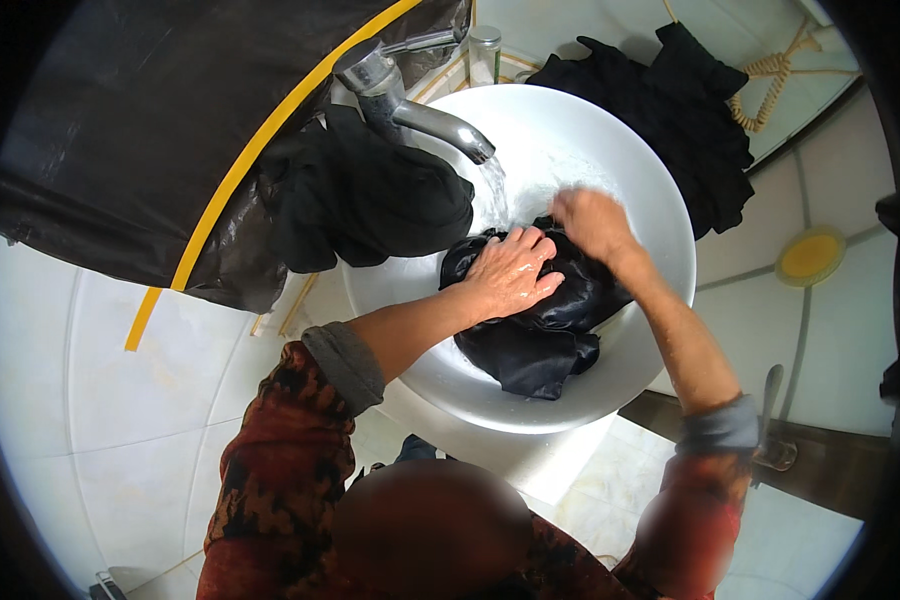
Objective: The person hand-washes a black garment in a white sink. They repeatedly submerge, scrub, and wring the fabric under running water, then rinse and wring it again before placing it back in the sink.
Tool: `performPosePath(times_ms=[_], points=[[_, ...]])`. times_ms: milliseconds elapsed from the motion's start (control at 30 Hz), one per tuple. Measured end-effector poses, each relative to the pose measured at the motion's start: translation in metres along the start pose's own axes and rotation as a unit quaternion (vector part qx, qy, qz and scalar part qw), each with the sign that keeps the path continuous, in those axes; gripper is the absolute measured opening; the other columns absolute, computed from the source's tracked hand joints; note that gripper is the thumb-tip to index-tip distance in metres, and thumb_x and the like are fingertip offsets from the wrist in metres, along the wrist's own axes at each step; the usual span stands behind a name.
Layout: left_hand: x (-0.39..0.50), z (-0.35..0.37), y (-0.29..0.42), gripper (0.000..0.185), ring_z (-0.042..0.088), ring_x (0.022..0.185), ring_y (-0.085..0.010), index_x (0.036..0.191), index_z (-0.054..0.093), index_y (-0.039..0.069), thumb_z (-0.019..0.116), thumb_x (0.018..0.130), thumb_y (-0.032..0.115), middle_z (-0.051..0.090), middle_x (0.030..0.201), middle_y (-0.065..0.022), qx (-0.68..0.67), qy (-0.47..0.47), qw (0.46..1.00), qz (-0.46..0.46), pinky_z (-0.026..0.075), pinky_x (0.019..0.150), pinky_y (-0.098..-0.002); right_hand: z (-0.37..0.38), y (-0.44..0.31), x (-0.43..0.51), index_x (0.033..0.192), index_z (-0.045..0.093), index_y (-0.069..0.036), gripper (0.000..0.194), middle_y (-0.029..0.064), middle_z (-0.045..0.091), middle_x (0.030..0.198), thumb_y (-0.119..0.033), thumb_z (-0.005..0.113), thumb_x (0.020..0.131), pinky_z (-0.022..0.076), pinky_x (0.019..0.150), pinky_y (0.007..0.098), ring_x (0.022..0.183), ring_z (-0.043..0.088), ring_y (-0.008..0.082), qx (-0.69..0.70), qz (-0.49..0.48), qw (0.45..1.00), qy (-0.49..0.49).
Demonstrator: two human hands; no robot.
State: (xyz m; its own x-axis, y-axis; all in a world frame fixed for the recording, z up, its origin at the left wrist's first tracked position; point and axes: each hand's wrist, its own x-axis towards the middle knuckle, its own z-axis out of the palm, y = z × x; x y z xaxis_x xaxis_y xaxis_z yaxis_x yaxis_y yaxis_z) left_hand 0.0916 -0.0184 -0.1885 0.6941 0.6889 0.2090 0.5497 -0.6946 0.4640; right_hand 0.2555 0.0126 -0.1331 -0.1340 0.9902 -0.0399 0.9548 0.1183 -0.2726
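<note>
Wet black cloth [525, 356] lies bunched in a round white washbasin [671, 247], shiny and partly folded over itself. My left hand [514, 274] bears down on the top of it, fingers bent into the fabric and thumb apart, skin glistening with water. My right hand [592, 223] is curled and motion-blurred at the cloth's upper right side; its fingertips are hidden, so whether it pinches fabric cannot be told. From the chrome faucet [446, 131] a stream of water [496, 187] runs down just behind the cloth.
A dark garment [375, 195] drapes over the basin's left rim beside the faucet. More black clothing [645, 112] lies behind the right rim. A lidded clear jar [484, 56] stands at the back. Black plastic sheeting [135, 127] with yellow tape [232, 180] covers the upper left.
</note>
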Motion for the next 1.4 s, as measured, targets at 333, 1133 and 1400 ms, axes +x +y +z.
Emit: performPosePath(times_ms=[333,1133,1400], points=[[0.004,-0.001,-0.001,0.035,0.052,0.1,-0.0321,0.1,0.054,0.005,0.06,0.081,0.034,0.052,0.105,-0.0126,-0.036,-0.015,0.999,-0.025,0.044,0.082,-0.0451,-0.112,-0.115,0.069,0.086,0.056,0.003,0.016,0.026,0.058,0.079,-0.012,0.052,0.082,0.0445,0.071,0.045,0.081,0.058,0.0422,0.228,-0.194,0.934,0.197],[0.003,0.005,-0.003,0.036,0.051,0.102,-0.0288,0.102,0.053,0.008,0.059,0.083,0.039,0.052,0.104,-0.011,-0.018,0.022,1.0,0.001,0.042,0.085,-0.0432,-0.113,-0.17,0.038,0.071,0.06,0.0,0.019,0.0229,0.057,0.064,-0.017,0.066,0.076,0.0459,0.059,0.0465,0.065,0.058,0.0411,0.11,-0.292,0.898,0.311],[0.005,-0.006,0.001,0.039,0.049,0.107,-0.0331,0.109,0.051,0.007,0.06,0.083,0.033,0.051,0.112,-0.0142,-0.039,-0.032,0.998,-0.027,0.04,0.09,-0.0453,-0.085,-0.111,0.049,0.098,0.063,0.001,0.033,0.0154,0.063,0.071,-0.03,0.058,0.088,0.0476,0.061,0.0358,0.063,0.061,0.0288,0.103,-0.275,0.923,0.249]])
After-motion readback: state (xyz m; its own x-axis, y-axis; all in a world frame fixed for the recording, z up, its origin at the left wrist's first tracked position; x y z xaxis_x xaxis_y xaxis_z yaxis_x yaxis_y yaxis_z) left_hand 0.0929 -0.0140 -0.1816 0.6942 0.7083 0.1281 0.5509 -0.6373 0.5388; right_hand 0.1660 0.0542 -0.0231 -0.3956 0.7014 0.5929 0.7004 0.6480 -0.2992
